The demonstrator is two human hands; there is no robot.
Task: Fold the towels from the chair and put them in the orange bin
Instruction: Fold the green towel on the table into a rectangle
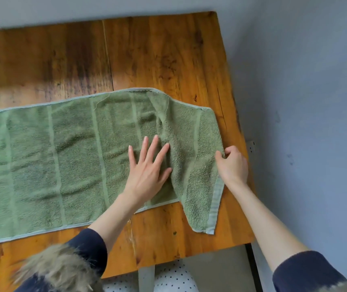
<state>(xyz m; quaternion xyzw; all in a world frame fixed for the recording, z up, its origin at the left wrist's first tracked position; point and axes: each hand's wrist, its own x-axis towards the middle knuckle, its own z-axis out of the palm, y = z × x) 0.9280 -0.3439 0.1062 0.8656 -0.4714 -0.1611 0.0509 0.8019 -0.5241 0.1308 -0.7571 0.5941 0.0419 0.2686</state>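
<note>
Fur trim [56, 268], blurred and tawny, edges a dark navy sleeve [90, 247] at the bottom of view. Beyond it a green terry towel [52, 161] with pale woven stripes lies along a worn, knotty wooden table [147, 49], its left end cut off by the frame. Her left hand [149, 167] presses flat on the nap, fingers straight and spread. Her right hand [233, 163] pinches the towel's right hem near the table edge, where the cloth bunches and one corner is skewed toward her. Neither chair nor orange bin is in view.
</note>
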